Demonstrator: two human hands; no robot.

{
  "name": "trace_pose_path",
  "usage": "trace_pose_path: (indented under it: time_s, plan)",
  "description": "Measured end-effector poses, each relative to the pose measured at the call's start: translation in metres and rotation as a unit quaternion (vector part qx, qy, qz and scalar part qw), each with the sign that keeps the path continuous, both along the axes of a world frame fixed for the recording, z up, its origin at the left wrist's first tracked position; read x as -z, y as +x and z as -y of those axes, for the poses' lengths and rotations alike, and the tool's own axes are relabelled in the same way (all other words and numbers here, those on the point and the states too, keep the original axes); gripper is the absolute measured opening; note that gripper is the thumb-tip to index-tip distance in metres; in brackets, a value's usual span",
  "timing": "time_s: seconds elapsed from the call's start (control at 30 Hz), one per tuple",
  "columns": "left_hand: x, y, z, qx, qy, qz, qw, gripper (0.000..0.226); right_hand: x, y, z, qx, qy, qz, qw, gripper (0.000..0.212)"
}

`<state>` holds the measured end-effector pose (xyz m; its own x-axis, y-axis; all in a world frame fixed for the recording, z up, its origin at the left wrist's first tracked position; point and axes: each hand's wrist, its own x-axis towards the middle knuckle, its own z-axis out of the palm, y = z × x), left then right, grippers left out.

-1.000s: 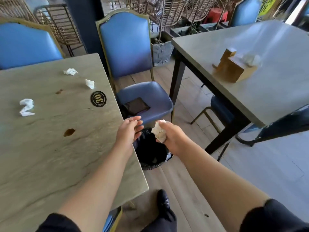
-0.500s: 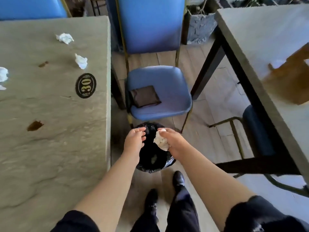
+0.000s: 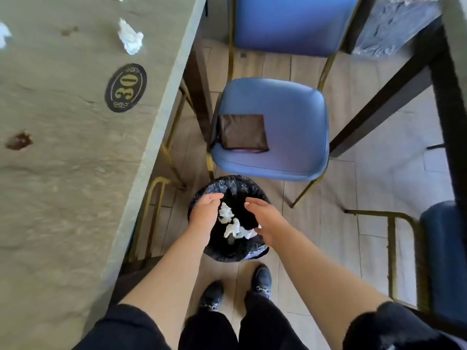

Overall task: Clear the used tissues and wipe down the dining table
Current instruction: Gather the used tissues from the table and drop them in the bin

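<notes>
Black-lined bin on the floor, white crumpled tissues inside, two or three clumps (hard to count, all bunched up). Left hand and right hand both over the bin mouth, fingers loose and spread, holding nothing. Up on the counter: one used tissue near the edge, two more cut off by the frame. Two brownish stains there too, plus a "30" number badge. Dark folded cloth on the blue chair.
</notes>
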<state>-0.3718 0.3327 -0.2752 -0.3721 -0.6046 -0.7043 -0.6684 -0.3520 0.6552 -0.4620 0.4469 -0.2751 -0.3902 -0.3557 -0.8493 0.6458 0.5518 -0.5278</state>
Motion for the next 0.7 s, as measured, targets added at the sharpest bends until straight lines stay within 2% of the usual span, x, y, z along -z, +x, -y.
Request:
trace_pose_path:
  time_s: [0.27,0.47,0.7]
  plan:
    - [-0.083,-0.021,0.010,-0.031,-0.037,-0.073,0.996,0.023,-0.071,-0.015,0.024,0.036,-0.080,-0.053,0.995,0.015]
    - [-0.162,-0.026,0.031,-0.040,-0.077,-0.130,0.988,0.026,-0.146,-0.024,0.062,0.050,-0.154,-0.093,0.982,0.019]
    - [-0.219,-0.012,0.087,-0.120,-0.092,-0.181,0.972,0.024,-0.208,-0.021,0.129,0.010,-0.216,-0.098,0.972,0.022]
